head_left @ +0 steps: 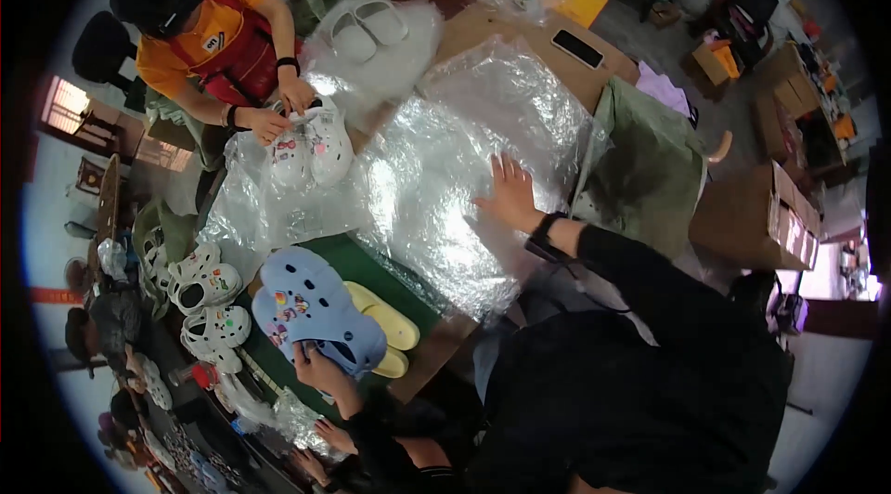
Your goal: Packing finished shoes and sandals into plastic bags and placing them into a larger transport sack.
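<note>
My left hand [327,377] grips a pair of light blue clogs [311,285] by the near end, with fingers in the opening. Colourful charms dot the clogs, which are held over a green mat and partly cover pale yellow slides [394,318]. On a spread of clear plastic bags [418,206] my right hand [512,197] lies flat, its fingers stretched apart. Across the table, another person's hands hold a pair of white clogs [329,150] with charms, on clear plastic.
White slides [367,27] rest on plastic at the far side. Several charmed white clogs [206,280] stand at the left. A phone [577,48] lies on cardboard, and green cloth [645,164] hangs at the right near a carton [742,215]. Other people's hands [334,436] show at lower left.
</note>
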`<state>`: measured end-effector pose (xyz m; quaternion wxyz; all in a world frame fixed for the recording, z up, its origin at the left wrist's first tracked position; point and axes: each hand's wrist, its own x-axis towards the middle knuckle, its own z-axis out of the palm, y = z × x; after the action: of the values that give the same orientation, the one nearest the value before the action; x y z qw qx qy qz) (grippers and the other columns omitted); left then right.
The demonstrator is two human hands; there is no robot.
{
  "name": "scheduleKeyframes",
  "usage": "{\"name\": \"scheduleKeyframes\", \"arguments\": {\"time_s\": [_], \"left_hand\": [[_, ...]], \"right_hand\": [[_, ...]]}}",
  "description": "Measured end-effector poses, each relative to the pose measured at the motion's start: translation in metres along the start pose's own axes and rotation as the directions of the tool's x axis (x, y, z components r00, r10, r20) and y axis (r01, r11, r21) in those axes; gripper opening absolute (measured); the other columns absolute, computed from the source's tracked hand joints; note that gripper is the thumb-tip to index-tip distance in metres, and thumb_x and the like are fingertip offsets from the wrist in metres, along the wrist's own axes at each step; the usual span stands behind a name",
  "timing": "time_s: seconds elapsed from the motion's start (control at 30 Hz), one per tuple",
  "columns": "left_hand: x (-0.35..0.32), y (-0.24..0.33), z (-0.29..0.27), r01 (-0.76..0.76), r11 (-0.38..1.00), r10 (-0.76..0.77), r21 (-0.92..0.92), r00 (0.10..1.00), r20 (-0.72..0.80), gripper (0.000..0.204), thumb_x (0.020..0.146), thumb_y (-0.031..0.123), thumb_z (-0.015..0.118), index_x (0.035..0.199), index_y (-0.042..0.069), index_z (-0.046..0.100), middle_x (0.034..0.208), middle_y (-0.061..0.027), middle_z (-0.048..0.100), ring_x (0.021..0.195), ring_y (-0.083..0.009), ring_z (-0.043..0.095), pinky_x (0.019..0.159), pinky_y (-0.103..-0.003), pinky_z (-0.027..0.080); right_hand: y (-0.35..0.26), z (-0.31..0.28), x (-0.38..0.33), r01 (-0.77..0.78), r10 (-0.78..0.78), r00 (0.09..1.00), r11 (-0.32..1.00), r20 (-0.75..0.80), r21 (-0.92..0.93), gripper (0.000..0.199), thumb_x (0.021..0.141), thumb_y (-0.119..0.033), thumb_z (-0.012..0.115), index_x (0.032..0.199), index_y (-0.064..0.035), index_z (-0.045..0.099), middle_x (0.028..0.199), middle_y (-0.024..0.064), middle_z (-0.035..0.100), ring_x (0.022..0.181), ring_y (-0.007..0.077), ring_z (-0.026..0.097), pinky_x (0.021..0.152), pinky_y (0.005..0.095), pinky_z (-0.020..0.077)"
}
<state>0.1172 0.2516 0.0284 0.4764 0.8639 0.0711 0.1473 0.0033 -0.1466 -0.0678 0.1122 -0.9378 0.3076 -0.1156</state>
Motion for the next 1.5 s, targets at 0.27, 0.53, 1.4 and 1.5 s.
{"name": "scheduleKeyframes", "arguments": {"time_s": [0.27,0.53,1.4,1.5], "left_hand": [[-0.094,0.034,0.026,0.181,0.968,-0.188,-0.175,0.982,-0.022,0.028,0.08,-0.005,0.051,0.107,-0.011,0.056,0.091,-0.0105,0.062,0.076,-0.0125,0.054,0.07,-0.025,0.044],[-0.131,0.046,0.005,0.14,0.987,-0.151,-0.078,0.977,-0.151,0.03,0.079,-0.004,0.055,0.108,-0.01,0.056,0.092,-0.0141,0.062,0.078,-0.0158,0.056,0.071,-0.027,0.045],[-0.173,0.068,0.272,0.189,0.981,-0.125,-0.048,0.799,0.589,0.054,0.081,0.021,0.055,0.129,0.001,0.042,0.094,-0.0214,0.059,0.096,-0.0329,0.051,0.085,-0.038,0.037],[-0.181,0.07,0.253,-0.039,0.993,0.104,-0.11,0.725,0.681,0.044,0.082,0.019,0.056,0.122,0.002,0.049,0.091,-0.0189,0.058,0.092,-0.0304,0.053,0.081,-0.035,0.04]], "right_hand": [[0.075,0.021,0.088,-0.274,0.243,0.946,0.953,0.213,0.127,0.028,0.079,-0.017,0.05,0.102,-0.0018,0.056,0.089,0.0205,0.061,0.081,0.0335,0.061,0.068,0.0455,0.0479],[-0.014,-0.037,0.034,0.543,-0.549,0.818,0.835,0.173,0.083,0.054,0.074,-0.007,0.05,0.126,0.0037,0.04,0.057,0.011,0.058,0.05,0.0279,0.058,0.044,0.04,0.0448],[0.039,-0.037,-0.004,0.38,-0.657,0.735,0.603,0.168,0.701,0.01,0.075,-0.015,0.063,0.082,-0.0084,0.064,0.13,0.0271,0.038,0.116,0.0386,0.04,0.096,0.0408,0.0343],[0.042,0.006,-0.006,0.31,-0.581,0.778,0.686,0.24,0.658,0.018,0.073,-0.018,0.064,0.089,-0.0104,0.066,0.133,0.0327,0.03,0.123,0.0439,0.032,0.101,0.0431,0.0291]]}}
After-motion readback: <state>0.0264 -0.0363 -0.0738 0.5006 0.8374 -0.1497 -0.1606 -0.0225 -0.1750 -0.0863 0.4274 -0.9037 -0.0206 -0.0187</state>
